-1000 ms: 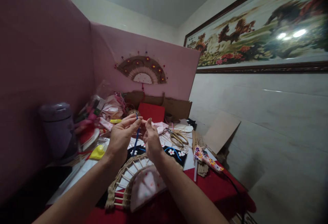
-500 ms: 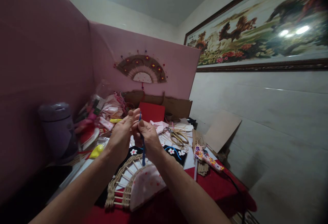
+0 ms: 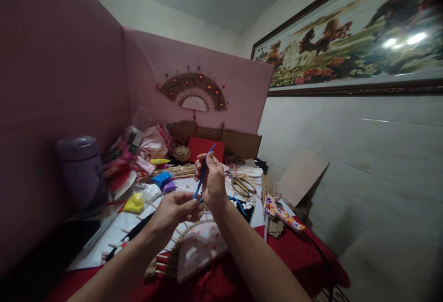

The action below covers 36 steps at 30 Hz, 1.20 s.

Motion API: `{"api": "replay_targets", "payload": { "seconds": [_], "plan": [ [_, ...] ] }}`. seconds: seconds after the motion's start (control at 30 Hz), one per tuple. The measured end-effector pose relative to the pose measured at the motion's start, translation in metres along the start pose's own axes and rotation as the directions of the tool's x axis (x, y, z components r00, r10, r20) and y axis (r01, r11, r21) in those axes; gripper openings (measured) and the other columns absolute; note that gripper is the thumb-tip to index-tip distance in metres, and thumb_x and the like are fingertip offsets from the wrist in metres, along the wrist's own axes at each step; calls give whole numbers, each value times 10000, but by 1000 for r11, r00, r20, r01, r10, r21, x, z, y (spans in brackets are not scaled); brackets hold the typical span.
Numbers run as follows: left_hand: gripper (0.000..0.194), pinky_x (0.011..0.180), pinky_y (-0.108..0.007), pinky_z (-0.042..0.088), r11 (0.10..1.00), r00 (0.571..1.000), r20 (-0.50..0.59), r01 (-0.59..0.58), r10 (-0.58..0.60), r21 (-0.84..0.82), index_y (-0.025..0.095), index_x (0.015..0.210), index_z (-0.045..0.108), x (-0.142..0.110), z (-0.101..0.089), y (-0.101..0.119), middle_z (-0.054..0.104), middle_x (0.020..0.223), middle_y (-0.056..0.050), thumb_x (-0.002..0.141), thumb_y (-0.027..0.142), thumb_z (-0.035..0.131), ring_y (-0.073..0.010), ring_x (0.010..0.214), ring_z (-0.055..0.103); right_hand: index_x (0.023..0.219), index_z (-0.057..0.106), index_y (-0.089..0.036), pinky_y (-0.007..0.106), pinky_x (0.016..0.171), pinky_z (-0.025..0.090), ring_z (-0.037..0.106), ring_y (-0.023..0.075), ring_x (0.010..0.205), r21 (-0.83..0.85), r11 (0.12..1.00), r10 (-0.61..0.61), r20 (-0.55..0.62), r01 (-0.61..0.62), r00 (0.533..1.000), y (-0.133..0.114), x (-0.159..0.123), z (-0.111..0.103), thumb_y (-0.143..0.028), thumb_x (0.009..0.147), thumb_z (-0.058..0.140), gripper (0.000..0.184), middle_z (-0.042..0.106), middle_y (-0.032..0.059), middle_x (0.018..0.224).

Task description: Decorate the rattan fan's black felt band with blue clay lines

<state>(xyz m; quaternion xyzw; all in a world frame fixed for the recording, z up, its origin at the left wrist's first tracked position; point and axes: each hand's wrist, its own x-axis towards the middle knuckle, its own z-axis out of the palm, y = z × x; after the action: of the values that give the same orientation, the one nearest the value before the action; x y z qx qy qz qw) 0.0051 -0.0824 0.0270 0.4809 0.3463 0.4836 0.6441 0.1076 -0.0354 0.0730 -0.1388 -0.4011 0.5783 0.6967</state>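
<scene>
A thin blue strand, seemingly of soft clay, runs slantwise between my hands. Its lower part is pinched by the fingers of my left hand. Higher up, my right hand has thumb and fingers closed on it, and a pointed end sticks out above. Below both hands lies a fan with a pale spotted centre, thin sticks and woven cord. My forearms hide parts of its black outer band, which bears white flowers and a blue line.
Blue and yellow lumps in plastic lie left of my hands, by a purple bottle. Gold-handled scissors and a flower-patterned glue gun with a cord are on the right. A finished fan hangs on the pink board.
My right hand has risen and turned, lifting the strand's pointed end. My left hand has dropped lower and now pinches the lower part. The blue and purple lumps have come into sight.
</scene>
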Motion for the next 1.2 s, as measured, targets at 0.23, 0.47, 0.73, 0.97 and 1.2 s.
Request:
{"api": "replay_targets", "payload": {
  "seconds": [0.23, 0.47, 0.73, 0.97, 1.2],
  "plan": [
    [296, 473, -249, 476, 999, 991, -129, 33, -27, 41, 128, 612, 646, 1, -9, -4, 681, 552, -50, 483, 301, 848, -135, 428, 593, 700, 659, -176, 206, 522, 350, 470, 87, 566, -116, 993, -10, -72, 2, 997, 0, -2, -15, -430, 721, 669, 255, 560, -18, 627],
    [374, 443, -236, 445, 995, 994, -103, 54, -45, 84, 126, 760, 712, -4, -9, -5, 695, 619, -76, 580, 447, 776, -136, 435, 590, 737, 674, -167, 200, 469, 297, 459, 79, 524, -96, 995, 38, -18, -39, 999, -5, -6, -20, -414, 724, 674, 247, 577, -5, 623],
    [423, 634, -248, 469, 982, 973, -200, -77, 112, 174, 154, 890, 704, -5, -14, 1, 716, 850, -80, 545, 373, 813, -173, 719, 636, 793, 661, -165, 186, 457, 318, 505, 83, 528, -92, 993, 79, 20, -76, 997, -13, -13, -25, -387, 722, 685, 234, 619, 5, 653],
    [279, 823, -269, 445, 912, 903, -137, -394, 408, 118, 182, 922, 659, -3, 6, 30, 691, 989, -61, 712, 359, 706, -183, 931, 614, 772, 669, -166, 191, 405, 303, 472, 88, 479, -307, 950, 79, 75, -53, 994, -9, -24, -22, -426, 710, 689, 268, 599, -2, 608],
    [274, 713, -252, 468, 931, 926, -109, -355, 362, 84, 164, 853, 718, 4, 15, 33, 713, 831, -46, 613, 280, 781, -161, 775, 621, 753, 711, -171, 209, 399, 126, 196, 41, 415, -320, 946, 84, 71, -57, 994, -5, -33, -18, -410, 662, 738, 257, 367, -74, 477]
  ]
}}
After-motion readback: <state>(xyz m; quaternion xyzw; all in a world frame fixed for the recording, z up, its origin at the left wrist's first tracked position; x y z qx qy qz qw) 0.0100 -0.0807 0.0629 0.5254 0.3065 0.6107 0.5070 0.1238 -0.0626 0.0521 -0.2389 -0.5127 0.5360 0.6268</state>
